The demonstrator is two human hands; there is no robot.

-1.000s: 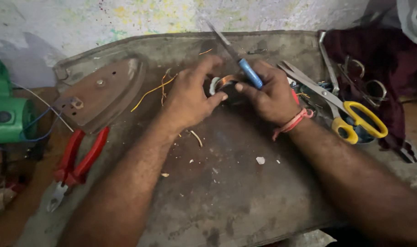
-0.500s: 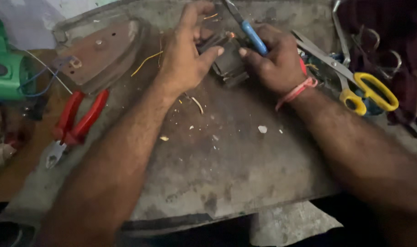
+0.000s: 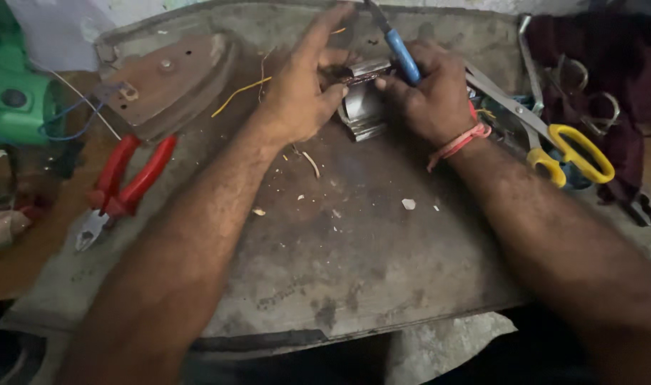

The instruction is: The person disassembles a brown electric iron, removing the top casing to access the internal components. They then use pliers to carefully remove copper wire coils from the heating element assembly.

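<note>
My left hand (image 3: 304, 96) rests against the left side of a small metal motor core (image 3: 362, 107), thumb and curled fingers pressed to it while my index finger sticks straight out, pointing away from me. So that hand is half open, steadying the part rather than wrapped around it. My right hand (image 3: 429, 96) is closed around a blue-handled screwdriver (image 3: 400, 53), its shaft running up and away toward the far edge of the slab; the same fingers also bear on the right side of the core. A pink thread band (image 3: 459, 142) circles my right wrist.

The core sits between both hands at the far middle of the worn grey stone slab (image 3: 339, 264), its stacked metal faces shiny and some reddish winding showing on top. I cannot tell where the tip of the screwdriver ends.

To my left, an iron soleplate (image 3: 161, 82) lies on the slab, with a yellow wire (image 3: 241, 88) trailing between it and my left hand. Red-handled pliers (image 3: 122, 185) lie at the slab's left edge, jaws pointing toward me, and a green power tool (image 3: 15, 100) sits further left, a thin blue wire looping from it. To my right, yellow-handled scissors (image 3: 553, 146) lie just beyond my wrist, blades pointing toward the core, next to a dark maroon cloth (image 3: 603, 50) holding more metal tools. Small pale scraps and wire trimmings (image 3: 311, 164) dot the slab near my forearms.
</note>
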